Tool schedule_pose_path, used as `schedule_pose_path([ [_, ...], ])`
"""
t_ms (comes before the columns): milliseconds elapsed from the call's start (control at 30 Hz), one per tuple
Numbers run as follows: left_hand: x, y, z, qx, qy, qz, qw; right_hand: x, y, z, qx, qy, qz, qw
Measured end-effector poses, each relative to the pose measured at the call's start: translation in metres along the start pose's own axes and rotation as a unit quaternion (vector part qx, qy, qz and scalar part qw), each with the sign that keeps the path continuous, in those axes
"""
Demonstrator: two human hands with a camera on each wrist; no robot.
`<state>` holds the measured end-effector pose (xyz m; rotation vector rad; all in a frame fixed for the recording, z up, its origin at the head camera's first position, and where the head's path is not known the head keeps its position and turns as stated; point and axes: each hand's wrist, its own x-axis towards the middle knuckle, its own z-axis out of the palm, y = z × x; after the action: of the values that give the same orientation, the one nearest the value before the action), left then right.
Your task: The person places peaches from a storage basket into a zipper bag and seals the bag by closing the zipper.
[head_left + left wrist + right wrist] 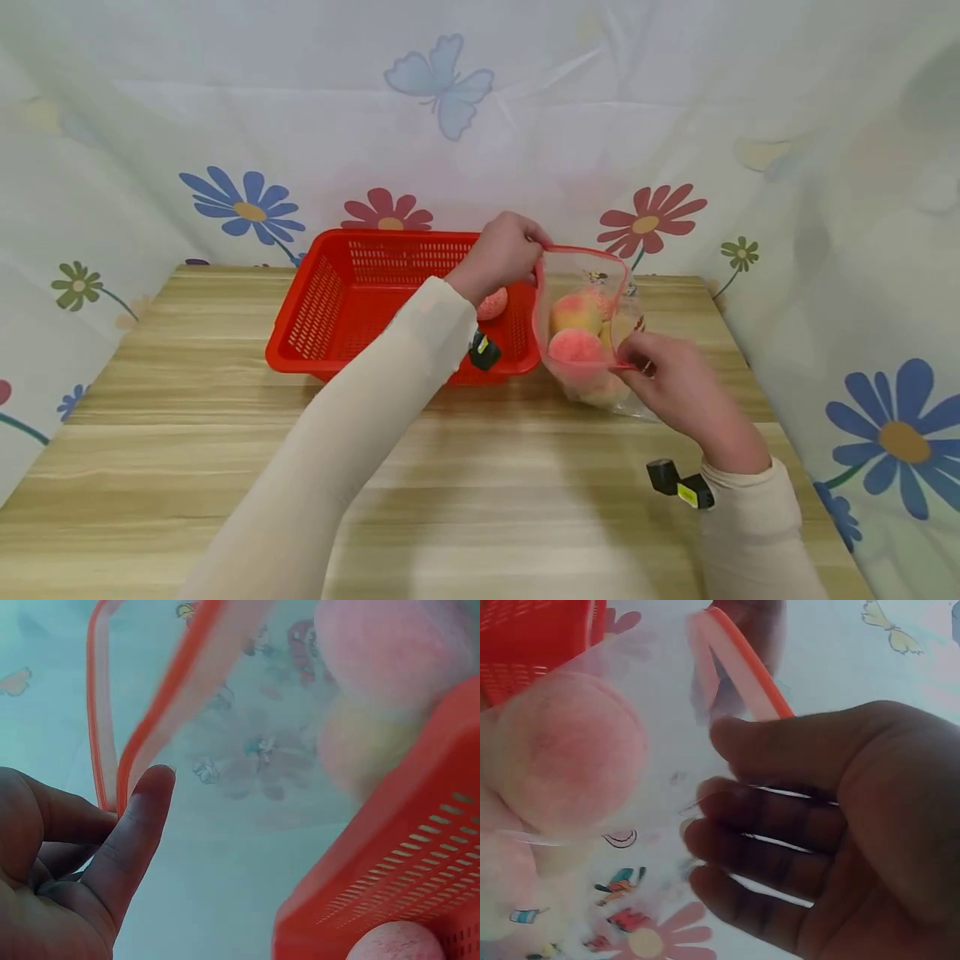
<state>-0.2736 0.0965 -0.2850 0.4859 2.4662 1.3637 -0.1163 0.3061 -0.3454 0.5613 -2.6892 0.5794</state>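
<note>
A clear zip bag (564, 269) with a red-edged mouth hangs spread between both hands, several peaches (575, 347) inside it. My left hand (501, 257) pinches the far left corner of the mouth; the left wrist view shows the red strip (159, 705) running to the thumb and forefinger. At the near right corner, my right hand (681, 385) pinches the rim between thumb and forefinger, other fingers beside the film. Through the film in the right wrist view shows a round pink peach (574, 754). One more peach (492, 306) lies in the red basket, partly behind the left hand.
The red slotted plastic basket (296, 357) stands left of the bag, its right end right beside it. Under both is a wood-grain table (187, 467). A flower-print cloth (525, 108) hangs behind and along the sides.
</note>
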Motion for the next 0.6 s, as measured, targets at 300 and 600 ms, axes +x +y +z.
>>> schedule_pose_path([
  [300, 0.005, 0.030, -0.020, -0.004, 0.025, 0.007, 0.9997, -0.003, 0.015, -0.073, -0.095, 0.066, 0.057, 0.992],
  [600, 0.004, 0.044, -0.006, -0.017, -0.013, 0.042, 0.9989, -0.017, 0.038, -0.099, -0.106, 0.125, 0.147, 0.976],
])
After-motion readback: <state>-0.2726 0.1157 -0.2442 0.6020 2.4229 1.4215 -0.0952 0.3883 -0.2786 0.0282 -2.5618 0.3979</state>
